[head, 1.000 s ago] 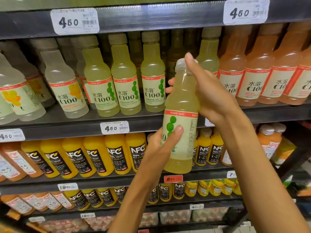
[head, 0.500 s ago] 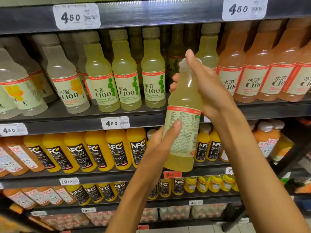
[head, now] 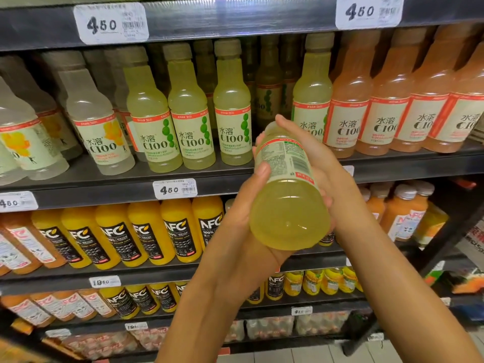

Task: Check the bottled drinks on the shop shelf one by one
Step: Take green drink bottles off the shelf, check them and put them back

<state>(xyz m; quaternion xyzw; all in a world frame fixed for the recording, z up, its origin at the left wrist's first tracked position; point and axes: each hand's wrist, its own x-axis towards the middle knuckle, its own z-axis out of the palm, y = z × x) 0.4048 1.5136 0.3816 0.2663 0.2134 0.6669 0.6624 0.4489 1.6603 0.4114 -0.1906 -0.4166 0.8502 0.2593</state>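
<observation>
Right now both hands grip one pale green bottle (head: 286,197), held in the air in front of the shelf (head: 110,179) and tipped so that its round base faces the camera and its top points away toward the shelved drinks. The left hand (head: 246,229) is wrapped around the lower part from the left side, with its thumb (head: 262,172) pressed on the edge of the label. The right hand (head: 309,153) is closed over the upper part from the right, its fingers covering the cap end, so the cap cannot be seen. The label side turned up shows small print and a barcode under a red band. Behind the bottle, on the same level, stand three green C100 bottles (head: 190,127) just to the left, with paler yellow-label bottles (head: 97,129) further left and orange-pink C100 bottles (head: 385,108) to the right. A price tag (head: 175,189) reading 450 sits on the shelf edge left of the hands. On the shelf below stands a row of orange NFC juice bottles (head: 146,231).
</observation>
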